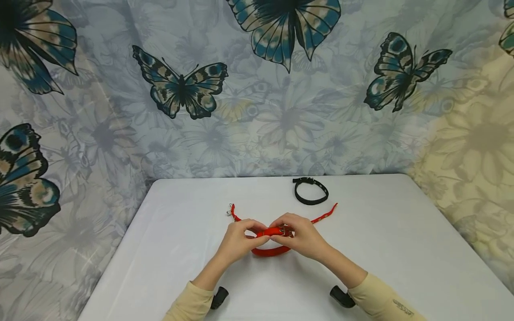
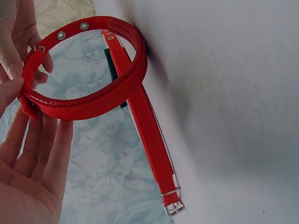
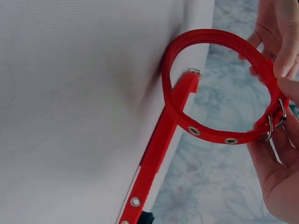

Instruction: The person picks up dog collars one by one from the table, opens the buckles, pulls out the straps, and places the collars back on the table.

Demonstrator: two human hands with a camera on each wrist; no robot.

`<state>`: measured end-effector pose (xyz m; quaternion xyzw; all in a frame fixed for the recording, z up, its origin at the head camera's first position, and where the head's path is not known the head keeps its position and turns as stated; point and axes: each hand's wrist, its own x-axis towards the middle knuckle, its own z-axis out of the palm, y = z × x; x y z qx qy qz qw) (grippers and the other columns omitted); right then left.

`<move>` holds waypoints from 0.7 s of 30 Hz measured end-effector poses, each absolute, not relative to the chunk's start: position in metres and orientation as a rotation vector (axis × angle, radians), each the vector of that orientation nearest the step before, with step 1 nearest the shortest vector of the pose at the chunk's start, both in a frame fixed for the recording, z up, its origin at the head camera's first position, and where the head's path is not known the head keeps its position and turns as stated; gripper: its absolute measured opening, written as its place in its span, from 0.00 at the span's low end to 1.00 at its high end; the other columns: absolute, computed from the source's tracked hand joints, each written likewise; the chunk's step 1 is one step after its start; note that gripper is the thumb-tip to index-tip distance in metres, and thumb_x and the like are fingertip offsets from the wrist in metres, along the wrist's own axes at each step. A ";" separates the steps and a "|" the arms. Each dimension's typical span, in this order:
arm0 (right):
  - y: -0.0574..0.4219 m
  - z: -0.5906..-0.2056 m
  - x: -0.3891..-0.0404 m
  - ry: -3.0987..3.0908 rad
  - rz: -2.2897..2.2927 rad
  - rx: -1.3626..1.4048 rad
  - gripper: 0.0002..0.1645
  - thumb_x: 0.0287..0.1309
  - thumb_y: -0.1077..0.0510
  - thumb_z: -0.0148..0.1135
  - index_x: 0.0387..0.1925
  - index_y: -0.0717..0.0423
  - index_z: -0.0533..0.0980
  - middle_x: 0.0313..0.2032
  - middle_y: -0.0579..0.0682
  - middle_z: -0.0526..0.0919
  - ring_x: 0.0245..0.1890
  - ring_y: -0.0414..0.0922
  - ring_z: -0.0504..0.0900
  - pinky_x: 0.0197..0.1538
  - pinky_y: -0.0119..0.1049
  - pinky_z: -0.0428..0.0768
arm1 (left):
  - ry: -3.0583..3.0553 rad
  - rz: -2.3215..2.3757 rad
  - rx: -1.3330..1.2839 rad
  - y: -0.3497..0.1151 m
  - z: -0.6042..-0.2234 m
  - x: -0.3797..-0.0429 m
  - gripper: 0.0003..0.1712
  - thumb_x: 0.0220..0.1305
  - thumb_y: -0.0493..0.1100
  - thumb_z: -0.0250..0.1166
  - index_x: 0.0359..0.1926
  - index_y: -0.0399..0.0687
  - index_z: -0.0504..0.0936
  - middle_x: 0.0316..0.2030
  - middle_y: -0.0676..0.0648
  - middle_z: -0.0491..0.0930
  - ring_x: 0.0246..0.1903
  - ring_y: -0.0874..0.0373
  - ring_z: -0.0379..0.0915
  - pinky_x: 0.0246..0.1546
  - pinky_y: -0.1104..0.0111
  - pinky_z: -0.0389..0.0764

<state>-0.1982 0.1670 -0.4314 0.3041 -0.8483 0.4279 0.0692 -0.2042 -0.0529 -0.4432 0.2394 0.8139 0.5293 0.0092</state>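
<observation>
A red collar (image 1: 270, 252), closed into a ring, is held up by both hands above the near part of the table. My left hand (image 1: 239, 240) pinches it between thumb and fingers, beside a short strap end in the left wrist view. On the other side, my right hand (image 1: 304, 236) grips it near the metal buckle (image 3: 281, 112) and D-ring. Eyelets (image 2: 61, 35) show along the band. Behind the ring a second red collar (image 2: 152, 140) lies unfastened on the table, its buckle (image 2: 174, 206) toward the left and its eyelet end toward the right.
Farther back on the white table (image 1: 192, 196) lies a black collar (image 1: 311, 202), fastened into a loop. A cloth with butterfly prints (image 1: 182, 91) hangs behind the table and along its sides. Dark wrist devices (image 1: 342, 297) are worn at the sleeves.
</observation>
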 end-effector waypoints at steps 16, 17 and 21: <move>0.162 -0.440 -0.198 -2.473 1.342 0.858 0.11 0.53 0.54 0.73 0.39 0.45 0.83 0.36 0.37 0.82 0.32 0.37 0.78 0.38 0.33 0.81 | 2.476 1.717 0.706 -0.057 -0.448 -0.205 0.10 0.57 0.47 0.73 0.40 0.52 0.87 0.36 0.58 0.85 0.38 0.60 0.80 0.39 0.71 0.82; 0.162 -0.441 -0.197 -2.475 1.365 0.847 0.11 0.53 0.54 0.73 0.39 0.44 0.83 0.36 0.36 0.82 0.33 0.37 0.78 0.41 0.34 0.82 | 2.478 1.715 0.702 -0.057 -0.449 -0.205 0.10 0.57 0.47 0.73 0.40 0.53 0.87 0.36 0.57 0.85 0.38 0.60 0.80 0.39 0.72 0.82; 0.162 -0.442 -0.198 -2.479 1.428 0.814 0.11 0.53 0.53 0.73 0.39 0.44 0.83 0.36 0.36 0.82 0.35 0.38 0.80 0.45 0.37 0.82 | 2.483 1.709 0.692 -0.057 -0.450 -0.206 0.11 0.57 0.47 0.74 0.41 0.53 0.87 0.36 0.58 0.84 0.39 0.61 0.80 0.39 0.72 0.82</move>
